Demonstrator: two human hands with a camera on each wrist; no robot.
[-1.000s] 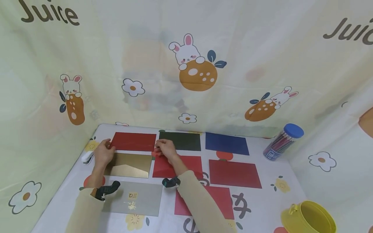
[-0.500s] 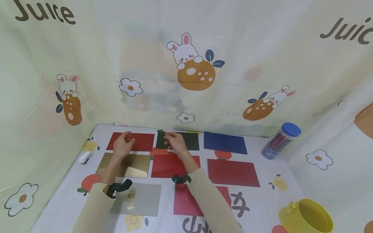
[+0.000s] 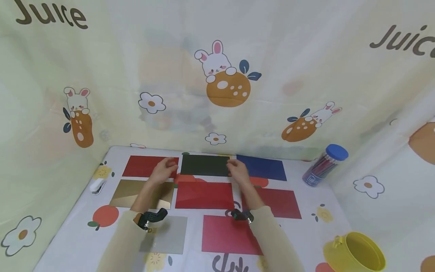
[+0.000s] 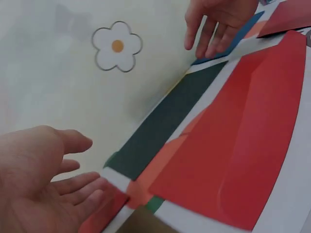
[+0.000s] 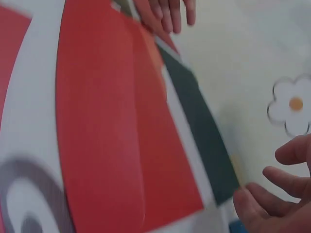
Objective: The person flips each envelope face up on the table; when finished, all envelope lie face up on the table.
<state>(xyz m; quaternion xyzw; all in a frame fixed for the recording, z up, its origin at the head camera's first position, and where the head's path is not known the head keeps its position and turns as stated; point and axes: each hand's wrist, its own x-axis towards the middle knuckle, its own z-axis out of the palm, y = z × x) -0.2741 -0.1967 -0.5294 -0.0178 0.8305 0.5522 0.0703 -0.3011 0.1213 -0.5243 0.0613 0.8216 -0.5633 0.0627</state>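
In the head view a dark green envelope lies flat in the back row, between a dark red envelope and a blue envelope. My left hand hovers at the dark red one's right end, fingers loosely bent and holding nothing. At the green envelope's right edge is my right hand; its fingertips sit right by the corner in the right wrist view, with relaxed fingers apart. A bright red envelope, its flap line showing in the wrist views, lies in front of the green one.
A gold envelope, a crimson one, a grey one and a pink one lie around. A white stapler is at left. A blue-lidded tub of pencils and a yellow bucket stand at right.
Both hands have moved right: the left from the dark red envelope's left edge to its right end, the right from the green envelope's left edge to its right edge. The envelopes stay flat.
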